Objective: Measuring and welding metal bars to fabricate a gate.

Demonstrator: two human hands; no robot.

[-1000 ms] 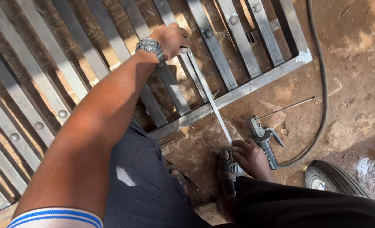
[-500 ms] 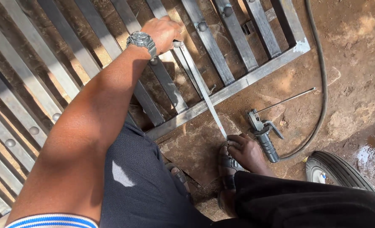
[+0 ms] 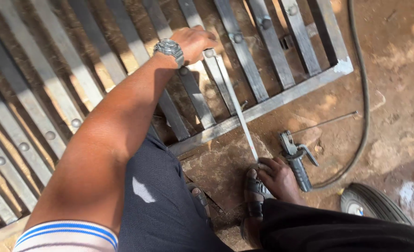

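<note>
Grey steel makes up the thin flat strip (image 3: 237, 109) that runs from the left hand (image 3: 194, 42) down toward the right hand (image 3: 278, 177). The strip lies slanted across a metal gate frame (image 3: 263, 108) that rests flat on the ground. Its upper end sits under the left hand, among the frame's bars, and its lower end crosses the frame's bottom rail and reaches the bare earth just above the right hand.

The left hand is curled down over the top of the strip, fingers bent around it and pressing on it. A silver wristwatch (image 3: 168, 47) sits on that wrist, and the bare forearm stretches back to a white sleeve with blue stripes (image 3: 67, 234).

The right hand rests low on the ground, fingers loosely spread and flat, fingertips touching or almost touching the strip's lower end; whether it grips anything cannot be told. It lies just beside a dark sandal (image 3: 255, 191) on the person's foot.

Just to the right of that hand lies a welding holder (image 3: 296, 156) with a thin rod (image 3: 326, 122) sticking out. A dark cable (image 3: 364, 93) curves away from it across the reddish dirt ground (image 3: 393, 51). A black tyre (image 3: 372, 205) shows at the lower right.
</note>
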